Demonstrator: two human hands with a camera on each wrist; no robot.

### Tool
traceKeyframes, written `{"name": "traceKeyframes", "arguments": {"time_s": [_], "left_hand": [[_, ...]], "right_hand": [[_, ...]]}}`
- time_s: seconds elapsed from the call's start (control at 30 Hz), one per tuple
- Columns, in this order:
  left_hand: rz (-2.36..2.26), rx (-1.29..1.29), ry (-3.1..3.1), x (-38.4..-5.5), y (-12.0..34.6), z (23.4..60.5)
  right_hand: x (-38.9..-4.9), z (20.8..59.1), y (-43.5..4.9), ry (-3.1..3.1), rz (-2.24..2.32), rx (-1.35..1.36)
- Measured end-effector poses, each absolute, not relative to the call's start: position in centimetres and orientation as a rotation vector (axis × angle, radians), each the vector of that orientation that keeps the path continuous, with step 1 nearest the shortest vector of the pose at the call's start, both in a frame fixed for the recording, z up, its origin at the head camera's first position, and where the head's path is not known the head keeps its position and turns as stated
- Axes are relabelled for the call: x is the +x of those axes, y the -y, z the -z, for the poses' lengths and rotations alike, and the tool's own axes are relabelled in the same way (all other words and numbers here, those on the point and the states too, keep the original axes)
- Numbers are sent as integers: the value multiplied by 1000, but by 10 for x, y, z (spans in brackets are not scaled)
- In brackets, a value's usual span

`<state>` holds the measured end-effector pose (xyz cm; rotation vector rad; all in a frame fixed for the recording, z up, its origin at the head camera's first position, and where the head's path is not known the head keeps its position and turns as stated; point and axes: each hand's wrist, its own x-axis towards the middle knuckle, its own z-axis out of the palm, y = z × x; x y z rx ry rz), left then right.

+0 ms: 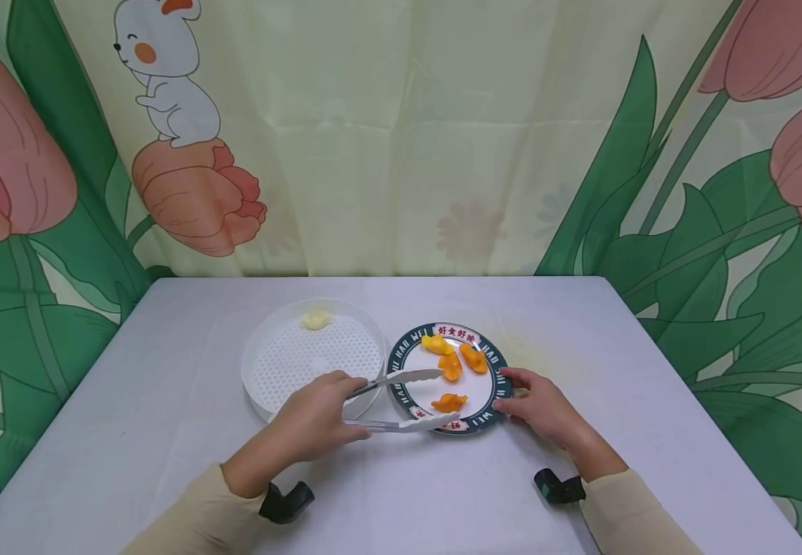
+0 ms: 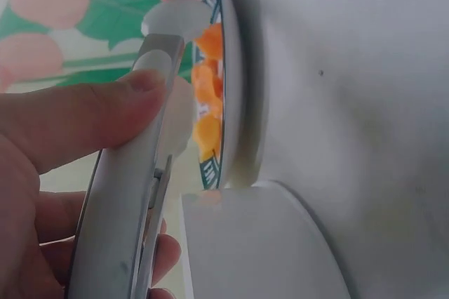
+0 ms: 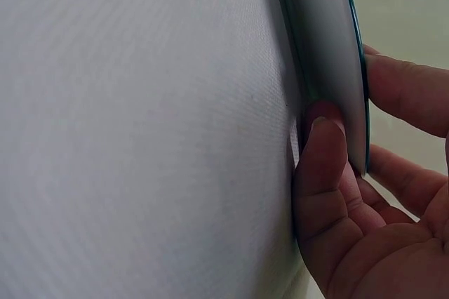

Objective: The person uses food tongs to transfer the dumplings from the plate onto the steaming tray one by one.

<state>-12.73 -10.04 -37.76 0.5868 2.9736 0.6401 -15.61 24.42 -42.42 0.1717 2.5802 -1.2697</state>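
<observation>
My left hand (image 1: 322, 414) grips a pair of metal tongs (image 2: 116, 201) with white tips, thumb on one arm and fingers round the other. The tongs' arms are spread over the front left of a round plate (image 1: 401, 370) with a dark patterned rim. On the plate lie several small dumpling-shaped pieces, among them a yellow piece (image 1: 437, 344) at the back and an orange piece (image 1: 449, 402) between the tong tips. My right hand (image 1: 542, 405) holds the plate's right rim, with fingers above and below the edge in the right wrist view.
Left of the plate stands a round white tray (image 1: 290, 362) with a dimpled floor, close beside the plate. A pale yellow piece (image 1: 316, 319) lies near its back edge. A white cloth covers the table (image 1: 165, 432), and a printed curtain (image 1: 373, 139) hangs behind it.
</observation>
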Motion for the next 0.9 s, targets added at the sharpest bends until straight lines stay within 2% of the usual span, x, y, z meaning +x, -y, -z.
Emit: {"name": "traceKeyframes", "arguments": {"time_s": [0.9], "left_hand": [[-663,542,-2950,-128,88,379]], "right_hand": [[-156,423,-243,-2572,1289,179]]}}
